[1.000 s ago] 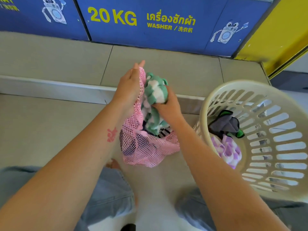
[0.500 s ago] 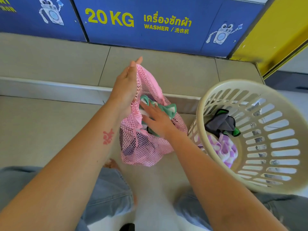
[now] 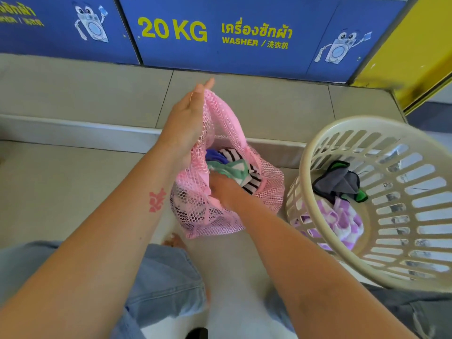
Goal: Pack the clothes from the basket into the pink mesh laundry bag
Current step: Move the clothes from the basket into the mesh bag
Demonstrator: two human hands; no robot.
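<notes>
Left hand: the left hand (image 3: 186, 123) pinches the top edge of the pink mesh bag (image 3: 220, 216) and holds its mouth up and open.
Right hand: the right hand (image 3: 223, 189) is down inside the bag's mouth against a green-and-white garment (image 3: 232, 168); its fingers are buried in the clothes, so I cannot tell whether they grasp or only press.
Bag: it stands on the floor between the knees, just beside the basket (image 3: 401, 201).
Done: several pieces are already in the bag, among them a black-and-white striped piece (image 3: 252, 184) and a blue one (image 3: 215, 155).
Left: a grey cloth with a green edge (image 3: 340, 182) and a purple-and-white cloth (image 3: 342, 218) lie in the basket; by my judgement the packing is well past halfway.
Surface: a beige tiled floor (image 3: 61, 192) with a low step (image 3: 73, 128) across it.
Room: a laundrette, going by the blue washer panels (image 3: 244, 52) marked "20 KG", with a yellow panel (image 3: 420, 45) to the right.
</notes>
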